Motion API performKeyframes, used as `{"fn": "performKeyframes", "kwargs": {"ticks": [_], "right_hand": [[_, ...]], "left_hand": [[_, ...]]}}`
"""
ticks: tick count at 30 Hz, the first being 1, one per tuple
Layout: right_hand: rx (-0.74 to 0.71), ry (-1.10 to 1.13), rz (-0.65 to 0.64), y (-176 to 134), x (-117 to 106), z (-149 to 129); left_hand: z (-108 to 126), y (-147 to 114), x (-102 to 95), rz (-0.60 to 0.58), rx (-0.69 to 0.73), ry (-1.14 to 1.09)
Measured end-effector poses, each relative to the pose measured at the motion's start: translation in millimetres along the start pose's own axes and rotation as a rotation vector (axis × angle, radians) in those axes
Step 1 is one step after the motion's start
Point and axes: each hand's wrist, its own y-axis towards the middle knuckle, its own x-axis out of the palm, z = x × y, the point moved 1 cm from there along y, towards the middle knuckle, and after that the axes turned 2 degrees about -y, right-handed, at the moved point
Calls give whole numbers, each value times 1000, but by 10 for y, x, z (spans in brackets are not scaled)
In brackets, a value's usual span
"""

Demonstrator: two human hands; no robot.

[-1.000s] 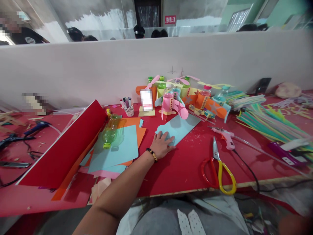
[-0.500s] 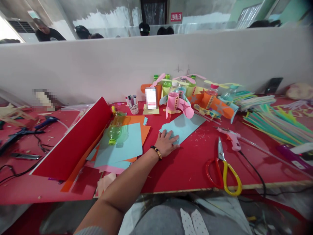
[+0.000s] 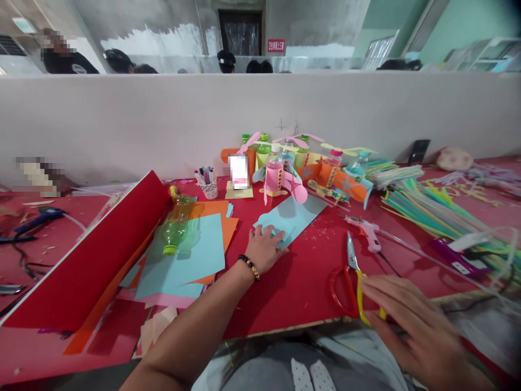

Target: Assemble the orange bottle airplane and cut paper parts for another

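Centrally placed left hand [image 3: 264, 251]: we see it palm down, fingers loosely spread and grasping nothing, resting on the near edge of the sheet; a bracelet of black and gold beads [image 3: 249, 265] circles the wrist.
Pale blue paper sheet [image 3: 304, 213]: we find it at the centre of the frame, lying aslant, its far end beside the pink bottle.
Right hand [image 3: 421, 328]: at the lower right we note it slightly blurred, fingers extended and thumb apart, reaching over the yellow handle; we cannot tell whether it touches.
Steel scissors with one red and one yellow handle [image 3: 352, 255]: they lie right of centre, blades pointing up the frame.
Pink glue gun [image 3: 370, 233]: we see it just beyond the scissors.
Pink-paper-wrapped clear bottle [image 3: 274, 174]: it stands at upper centre among other decorated bottles.
Transparent green plastic bottle [image 3: 174, 233]: left of centre, it lies on a stack of blue, orange and pink paper [image 3: 209, 244].
Red-faced board [image 3: 97, 266]: it leans across the left of the frame.
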Motion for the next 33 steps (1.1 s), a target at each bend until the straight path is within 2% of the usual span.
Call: {"fn": "performKeyframes", "kwargs": {"ticks": [2,5,9,13,22,28,33], "right_hand": [[-42,-156,-108,54,226,115],[10,-307,-178,-49,450,281],[35,-401,-240,-177,593,371],[37,-465,-256,-135,673,391],[182,-384,-383,-174,601,392],[225,-319,-461,-258,510,339],[217,-285,-458,-289,452,310]], "left_hand": [[40,-22,-9,-18,16,34],[60,-20,44,-55,58,74],[16,25,143,-72,71,78],[-28,46,170,-70,44,65],[-7,17,77,-8,29,68],[-8,5,54,-40,38,83],[-40,27,116,-58,55,83]]}}
